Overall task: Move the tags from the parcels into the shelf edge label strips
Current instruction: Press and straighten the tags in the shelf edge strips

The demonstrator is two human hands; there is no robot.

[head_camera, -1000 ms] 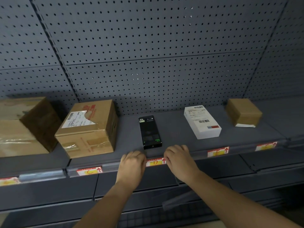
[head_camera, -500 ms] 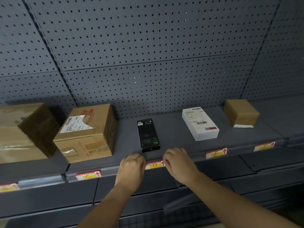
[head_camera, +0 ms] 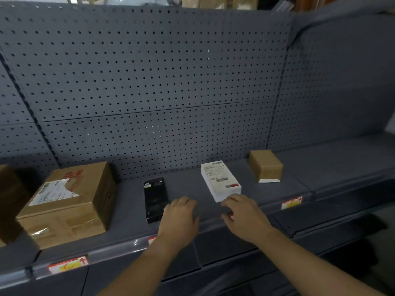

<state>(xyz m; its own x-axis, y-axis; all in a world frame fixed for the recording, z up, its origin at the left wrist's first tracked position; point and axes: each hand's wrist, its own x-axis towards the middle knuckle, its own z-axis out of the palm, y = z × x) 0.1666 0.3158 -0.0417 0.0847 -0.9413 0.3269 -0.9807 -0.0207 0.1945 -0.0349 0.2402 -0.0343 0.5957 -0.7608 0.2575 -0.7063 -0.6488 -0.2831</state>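
Observation:
Both my hands hover low over the grey shelf [head_camera: 130,201] near its front edge. My left hand [head_camera: 179,218] is beside the flat black box [head_camera: 154,197], fingers loosely curled, holding nothing I can see. My right hand [head_camera: 243,216] is just in front of the white labelled box [head_camera: 220,180], fingers spread and bent. A red and yellow tag [head_camera: 68,263] sits in the label strip [head_camera: 119,251] below the brown carton [head_camera: 70,201]. Another tag [head_camera: 152,240] peeks out beside my left wrist. A third tag [head_camera: 291,202] sits below the small brown box [head_camera: 266,167].
A second brown carton [head_camera: 10,199] is cut off at the left edge. The grey pegboard [head_camera: 160,82] backs the shelf, and lower shelves lie below the strip. The shelf continues to the right past the small box.
Both hands have left the tag in the strip below the black box and risen over the shelf surface, drifting right towards the white box. My view has tilted upwards.

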